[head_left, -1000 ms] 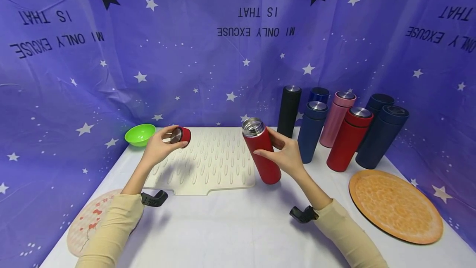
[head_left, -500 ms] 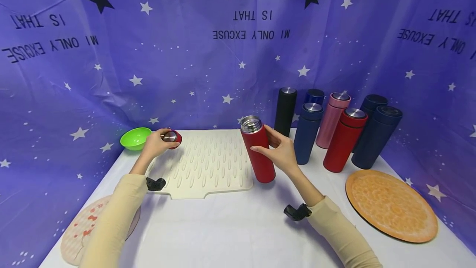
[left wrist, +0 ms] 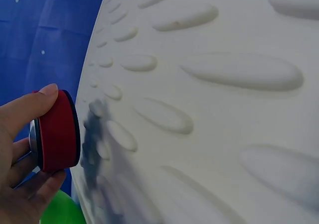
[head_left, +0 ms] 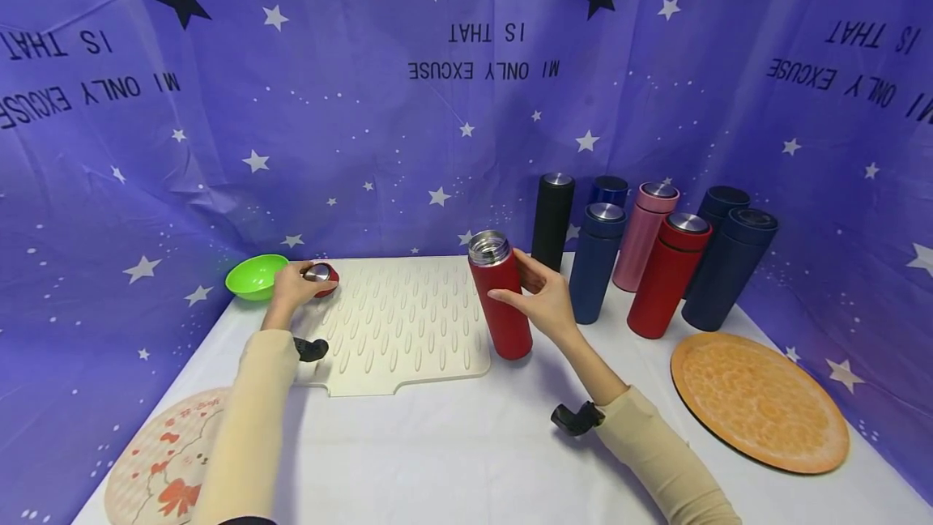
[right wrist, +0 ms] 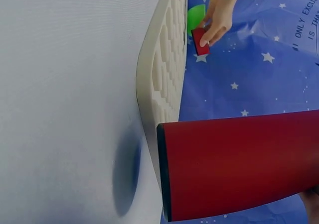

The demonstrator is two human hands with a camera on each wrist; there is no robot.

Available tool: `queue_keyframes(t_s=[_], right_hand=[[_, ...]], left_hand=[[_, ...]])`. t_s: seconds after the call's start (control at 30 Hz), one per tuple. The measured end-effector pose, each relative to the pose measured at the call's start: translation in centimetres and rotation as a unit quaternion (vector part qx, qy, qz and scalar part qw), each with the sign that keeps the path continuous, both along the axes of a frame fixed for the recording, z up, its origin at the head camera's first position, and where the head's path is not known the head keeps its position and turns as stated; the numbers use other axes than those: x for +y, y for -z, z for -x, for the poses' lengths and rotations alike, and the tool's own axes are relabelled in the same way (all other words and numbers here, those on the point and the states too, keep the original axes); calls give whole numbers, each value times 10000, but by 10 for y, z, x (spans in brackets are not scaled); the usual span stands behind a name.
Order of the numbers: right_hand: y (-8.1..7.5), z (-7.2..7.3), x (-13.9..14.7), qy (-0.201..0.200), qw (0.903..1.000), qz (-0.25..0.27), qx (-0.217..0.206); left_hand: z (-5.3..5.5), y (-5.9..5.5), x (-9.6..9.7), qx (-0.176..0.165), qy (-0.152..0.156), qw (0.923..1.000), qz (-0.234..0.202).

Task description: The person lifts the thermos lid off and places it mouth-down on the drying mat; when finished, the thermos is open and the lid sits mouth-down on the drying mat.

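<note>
At the back left corner of the white ridged drying mat [head_left: 408, 318], my left hand [head_left: 289, 288] pinches a red bottle lid [head_left: 321, 278] with a silver top. The left wrist view shows thumb and fingers around the lid [left wrist: 59, 134], tipped on its side and apart from the mat, its shadow below. My right hand [head_left: 545, 298] grips the upper body of a red thermos bottle [head_left: 501, 306], whose bare steel mouth faces up. This bottle leans slightly beside the mat's right edge; in the right wrist view its base [right wrist: 163, 174] hangs above the table.
A green bowl [head_left: 255, 277] stands left of my left hand. Several capped bottles, including a red one [head_left: 666, 278] and a blue one [head_left: 598, 266], stand close on the right. An orange round mat [head_left: 761, 403] lies front right, a patterned round mat [head_left: 168, 460] front left.
My left hand has carried the lid leftward to the mat's back left corner, close to the green bowl. The right hand keeps the bottle nearly in place while the view has shifted slightly.
</note>
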State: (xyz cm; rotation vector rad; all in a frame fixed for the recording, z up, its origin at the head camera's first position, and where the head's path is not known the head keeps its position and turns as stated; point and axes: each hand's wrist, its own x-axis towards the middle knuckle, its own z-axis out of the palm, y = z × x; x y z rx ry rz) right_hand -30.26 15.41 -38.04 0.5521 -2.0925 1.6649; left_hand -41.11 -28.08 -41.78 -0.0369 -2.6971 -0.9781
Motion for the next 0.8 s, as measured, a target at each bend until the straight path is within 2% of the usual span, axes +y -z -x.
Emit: queue_keyframes(t_s=[0.03, 0.23, 0.37, 0.5, 0.7, 0.8], right_hand=[[4, 5, 2, -6, 9999, 77, -64], [0, 11, 2, -58, 9980, 411, -467], [-13, 1, -3, -35, 9982, 380, -458], [-22, -6, -9, 125, 9988, 303, -361], [-20, -2, -11, 246, 9986, 351, -318], [-13, 10, -7, 250, 9983, 444, -278]], left_hand=[[0, 2, 0, 1, -8, 10000, -55], [-1, 10, 0, 57, -206, 9996, -193], [1, 14, -2, 55, -263, 9996, -97], [3, 17, -4, -135, -168, 9997, 79], [-2, 19, -3, -269, -104, 9996, -46], [-6, 18, -3, -250, -174, 9992, -251]])
